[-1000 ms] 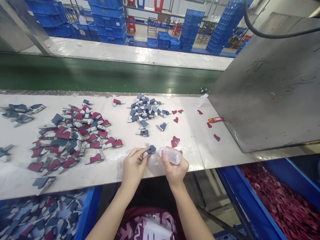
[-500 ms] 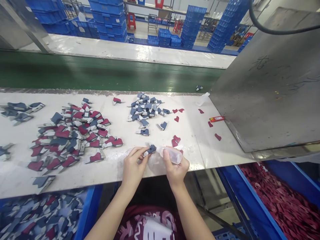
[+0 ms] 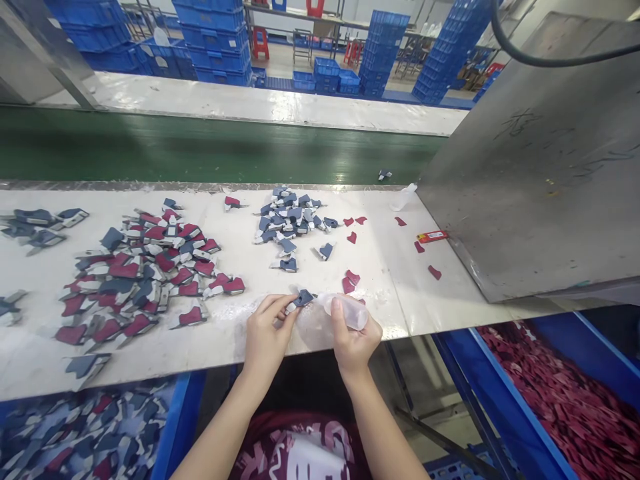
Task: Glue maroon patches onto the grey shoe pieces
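Observation:
My left hand (image 3: 270,330) pinches a small blue-and-white plastic part (image 3: 301,299) just above the table's front edge. Wrapped in my right hand (image 3: 356,340) is a translucent squeeze bottle (image 3: 350,311), lying tilted with its narrow tip pointing left at the part. I cannot tell whether the tip touches it. Beyond my hands lies a pile of similar blue parts (image 3: 295,213). A larger mixed pile of parts with red or blue faces (image 3: 135,273) spreads to the left. Several loose flat red pieces (image 3: 353,277) lie right of the blue pile.
A green conveyor belt (image 3: 225,150) runs behind the white table (image 3: 400,300), carrying one small part (image 3: 385,175). A metal panel (image 3: 545,167) bounds the right side, beside a red-and-yellow object (image 3: 433,237). Blue bins (image 3: 510,393) flank me below table height, left and right.
My right hand and the bottle have shifted slightly right, away from the held part. The part on the belt has moved left. My left hand stays almost still.

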Demonstrator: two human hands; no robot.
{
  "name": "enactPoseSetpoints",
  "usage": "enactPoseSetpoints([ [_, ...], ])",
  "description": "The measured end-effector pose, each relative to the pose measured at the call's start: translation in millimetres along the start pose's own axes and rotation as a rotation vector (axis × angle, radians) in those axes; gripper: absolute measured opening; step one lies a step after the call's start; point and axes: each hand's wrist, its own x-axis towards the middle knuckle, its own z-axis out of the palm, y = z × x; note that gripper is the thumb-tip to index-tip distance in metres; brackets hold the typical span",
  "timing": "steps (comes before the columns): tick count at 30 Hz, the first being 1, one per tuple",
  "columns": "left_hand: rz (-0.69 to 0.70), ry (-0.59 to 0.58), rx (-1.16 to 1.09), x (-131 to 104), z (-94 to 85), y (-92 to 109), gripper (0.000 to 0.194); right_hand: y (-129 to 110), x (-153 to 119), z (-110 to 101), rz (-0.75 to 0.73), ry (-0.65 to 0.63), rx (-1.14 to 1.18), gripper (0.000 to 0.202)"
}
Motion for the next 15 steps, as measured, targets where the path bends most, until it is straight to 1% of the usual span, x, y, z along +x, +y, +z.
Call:
enactPoseSetpoints([
  [10,-0.002,0.003,0.018,-0.2,1.1,-0.9,0.017,5.9,-6.2,-2.9,0.013,0.100,0.003,0.014],
  [15,0.021,0.001,0.017,-0.8,1.8,-2.3,0.017,5.6,-6.0,-2.9,0.052,0.064,0.042,0.015],
])
